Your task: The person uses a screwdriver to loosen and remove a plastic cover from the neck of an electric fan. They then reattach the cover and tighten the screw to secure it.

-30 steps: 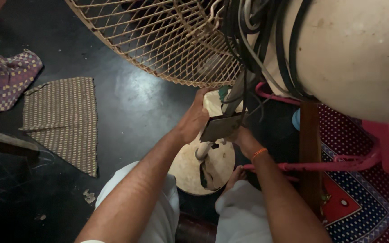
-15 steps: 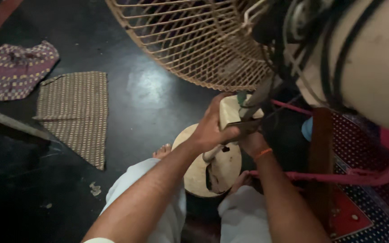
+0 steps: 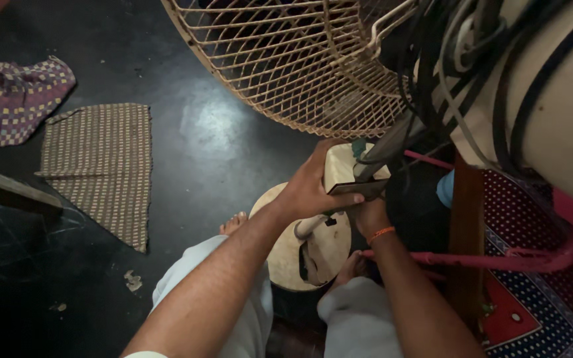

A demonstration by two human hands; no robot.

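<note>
A cream standing fan fills the view: its wire grille (image 3: 300,59) at the top, its motor housing (image 3: 538,93) wrapped in black cables at the right. My left hand (image 3: 310,189) grips the cream control box (image 3: 343,169) on the fan's pole from the left. My right hand (image 3: 369,212), with an orange thread at the wrist, reaches under the box from below; its fingers are mostly hidden. The round cream base (image 3: 310,245) lies on the dark floor between my feet.
A tan checked cloth (image 3: 101,166) and a purple checked cloth (image 3: 11,99) lie on the dark floor at left, by a wooden plank (image 3: 8,189). A pink metal frame (image 3: 499,258), a brown post (image 3: 465,232) and a red patterned mat (image 3: 532,305) crowd the right.
The view has shifted down and left, so the grille and housing sit higher. My left hand has closed further around the control box; my right hand stays beneath it.
</note>
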